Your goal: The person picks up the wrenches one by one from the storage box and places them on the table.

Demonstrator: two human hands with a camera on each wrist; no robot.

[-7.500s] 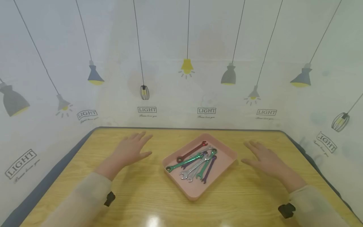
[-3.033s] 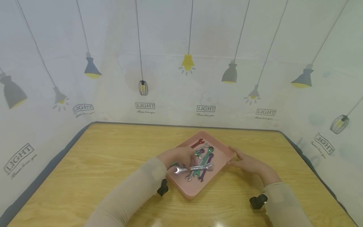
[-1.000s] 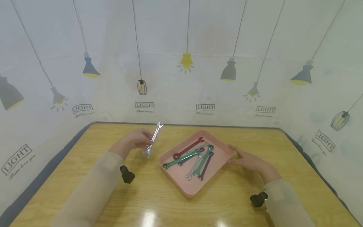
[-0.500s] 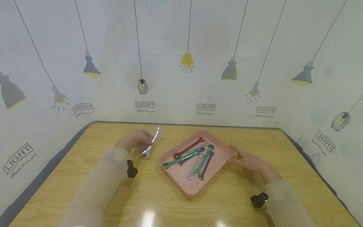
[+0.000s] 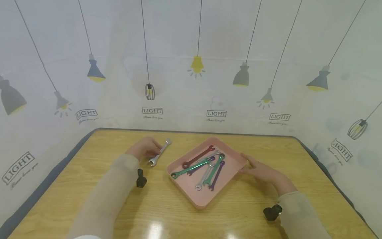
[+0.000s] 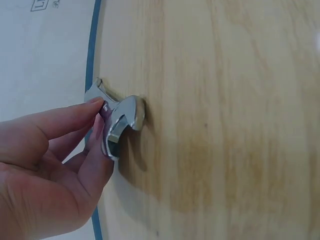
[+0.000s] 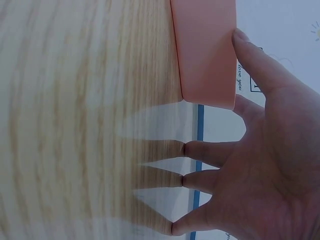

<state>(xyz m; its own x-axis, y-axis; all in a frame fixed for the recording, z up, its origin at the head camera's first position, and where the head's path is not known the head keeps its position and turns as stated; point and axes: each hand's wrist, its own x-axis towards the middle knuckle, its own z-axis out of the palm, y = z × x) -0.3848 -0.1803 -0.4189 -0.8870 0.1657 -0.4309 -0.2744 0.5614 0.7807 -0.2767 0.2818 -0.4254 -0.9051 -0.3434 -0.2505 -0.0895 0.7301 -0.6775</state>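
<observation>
A silver open-end wrench (image 5: 161, 153) slants low over the wooden table, left of the pink tray (image 5: 191, 194). My left hand (image 5: 147, 146) pinches its shank between thumb and fingers. In the left wrist view the near jaw of this wrench (image 6: 122, 117) sits right at the wood, its shadow beside it. At the tray's right corner my right hand (image 5: 262, 172) rests with thumb and index finger against the two sides. The right wrist view shows the thumb along the tray wall (image 7: 207, 55) and the other fingers spread straight, their tips at the tabletop.
Inside the tray lie several wrenches: a red one (image 5: 198, 156), a green one (image 5: 191, 168), a second green one (image 5: 215, 168), a purple one (image 5: 217, 176) and silver ones. A patterned white wall covering (image 5: 179, 96) surrounds the back and sides of the table (image 5: 167, 212).
My left hand took the silver wrench from the tray, carried it left, then lowered it toward the table. My right hand came to the tray's corner and has stayed there.
</observation>
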